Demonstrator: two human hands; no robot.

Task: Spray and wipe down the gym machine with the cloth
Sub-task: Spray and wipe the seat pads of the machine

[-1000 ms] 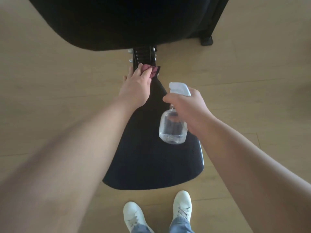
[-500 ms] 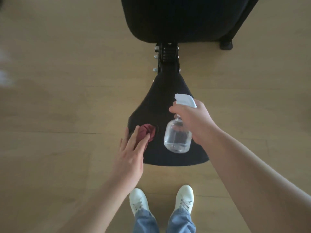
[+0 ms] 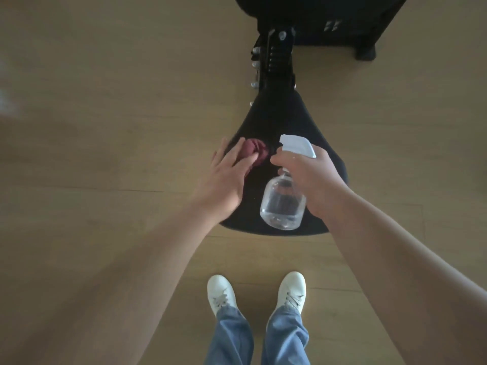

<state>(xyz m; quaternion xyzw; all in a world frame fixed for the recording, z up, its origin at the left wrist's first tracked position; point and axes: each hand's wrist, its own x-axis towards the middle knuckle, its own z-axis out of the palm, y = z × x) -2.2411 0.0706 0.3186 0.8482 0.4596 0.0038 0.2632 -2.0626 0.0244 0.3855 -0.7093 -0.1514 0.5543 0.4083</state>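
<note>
The gym machine's black padded seat (image 3: 295, 122) widens toward me in the middle of the view. My left hand (image 3: 226, 177) lies flat on the seat's left side and presses a bunched dark red cloth (image 3: 257, 151) against the pad under its fingers. Just to the right, my right hand (image 3: 311, 177) grips the neck of a clear spray bottle (image 3: 283, 206) with a white trigger head, held above the seat with its nozzle pointing left toward the cloth.
A black post with silver knobs (image 3: 276, 54) joins the seat to the machine's black back pad (image 3: 316, 14) at the top. A black frame foot (image 3: 365, 52) rests on the wooden floor (image 3: 105, 101). My white shoes (image 3: 221, 293) stand just below the seat.
My left hand slid the cloth from the seat's narrow far end down to its near left edge, then back up a little toward the middle. The bottle stayed in my right hand.
</note>
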